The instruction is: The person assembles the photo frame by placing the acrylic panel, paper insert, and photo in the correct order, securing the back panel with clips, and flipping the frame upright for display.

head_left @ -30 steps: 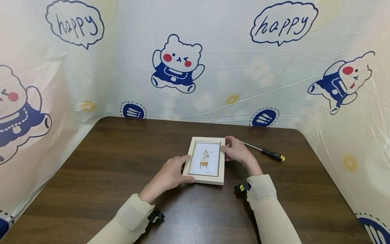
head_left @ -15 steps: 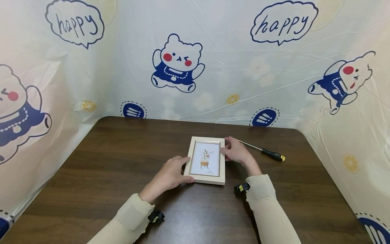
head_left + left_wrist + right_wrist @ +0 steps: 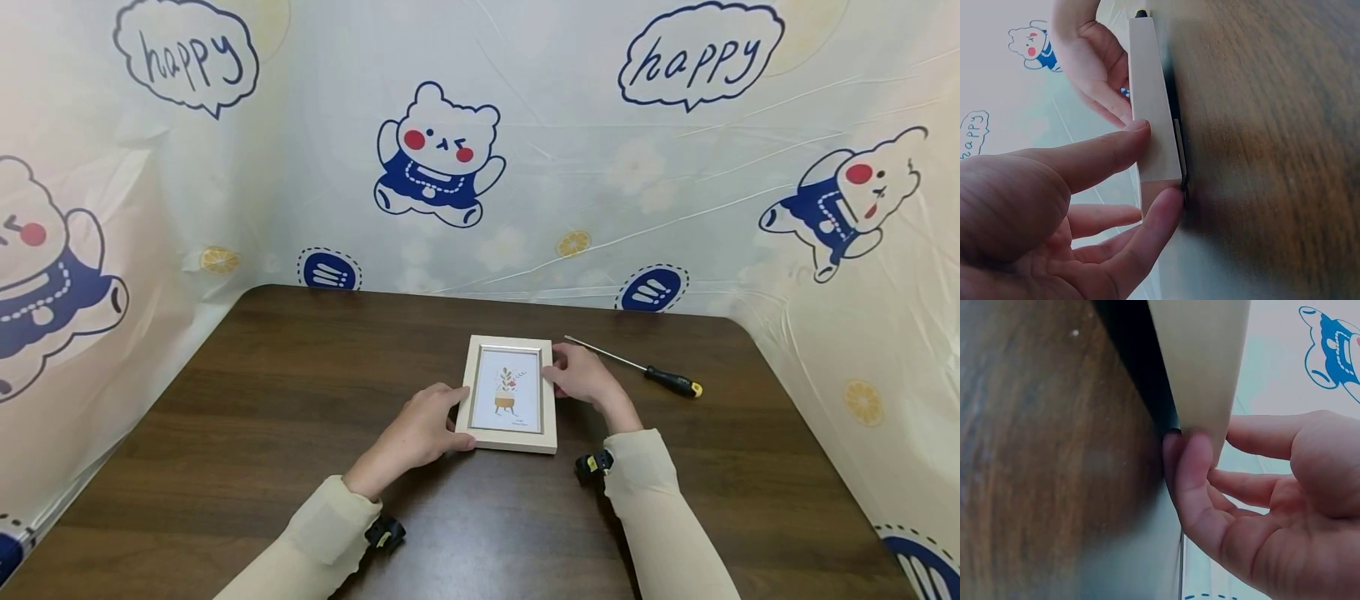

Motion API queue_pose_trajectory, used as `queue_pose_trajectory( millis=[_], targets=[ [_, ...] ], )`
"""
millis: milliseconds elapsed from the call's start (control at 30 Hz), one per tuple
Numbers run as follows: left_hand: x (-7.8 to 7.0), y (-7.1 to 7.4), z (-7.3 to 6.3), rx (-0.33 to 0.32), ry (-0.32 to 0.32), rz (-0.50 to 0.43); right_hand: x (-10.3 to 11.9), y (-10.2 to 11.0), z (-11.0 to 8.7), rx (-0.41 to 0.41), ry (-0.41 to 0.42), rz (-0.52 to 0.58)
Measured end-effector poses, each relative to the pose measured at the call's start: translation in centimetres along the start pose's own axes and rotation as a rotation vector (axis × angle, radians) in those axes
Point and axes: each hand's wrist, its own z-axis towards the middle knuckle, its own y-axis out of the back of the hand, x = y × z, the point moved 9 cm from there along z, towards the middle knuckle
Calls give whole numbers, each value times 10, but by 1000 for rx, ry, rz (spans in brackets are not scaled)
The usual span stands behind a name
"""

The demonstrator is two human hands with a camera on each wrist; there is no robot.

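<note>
A pale wooden picture frame (image 3: 517, 443) lies face up in the head view, around a print of a potted plant (image 3: 506, 392). My left hand (image 3: 420, 423) grips its near-left corner, thumb on the near edge and fingers along the left side. At the far-right edge, my right hand (image 3: 588, 375) pinches the frame, thumb on top. In the left wrist view the frame's side (image 3: 1155, 94) is edge-on, with a dark backing low over the table. The right wrist view has fingertips (image 3: 1194, 456) tucked against its lower edge, beside a dark gap underneath.
A screwdriver (image 3: 672, 382) with a black and yellow handle lies on the brown table (image 3: 315, 375), just right of the frame, its shaft pointing towards my right hand. A printed cloth (image 3: 540, 167) hangs around the back and sides.
The near end of the frame has swung slightly to the right, both hands keeping hold. My right hand has shifted a little, and the screwdriver's tip now shows beyond it.
</note>
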Motion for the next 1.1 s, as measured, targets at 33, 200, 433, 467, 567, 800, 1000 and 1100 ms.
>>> queue_pose_trajectory(
  millis=[33,200,433,467,567,800,1000,1100],
  targets=[
    [0,0,0,0,-1,0,1,0,-1,4,1,1],
    [-1,0,0,-1,-8,-9,3,-2,-2,27,7,-10],
    [-2,0,0,-8,-17,-10,3,-3,-2,36,13,-17],
    [-2,0,0,-9,-17,-11,3,-4,-1,35,15,-13],
    [-2,0,0,-10,-15,-16,3,-4,-1,31,18,-12],
    [-3,-1,1,-13,-24,-14,0,-3,-1,19,9,-18],
    [-3,-1,1,-1,-22,-21,-1,-2,-3,47,0,24],
    [-1,1,1,16,-26,-40,-1,-1,-5,85,-2,48]
  ],
)
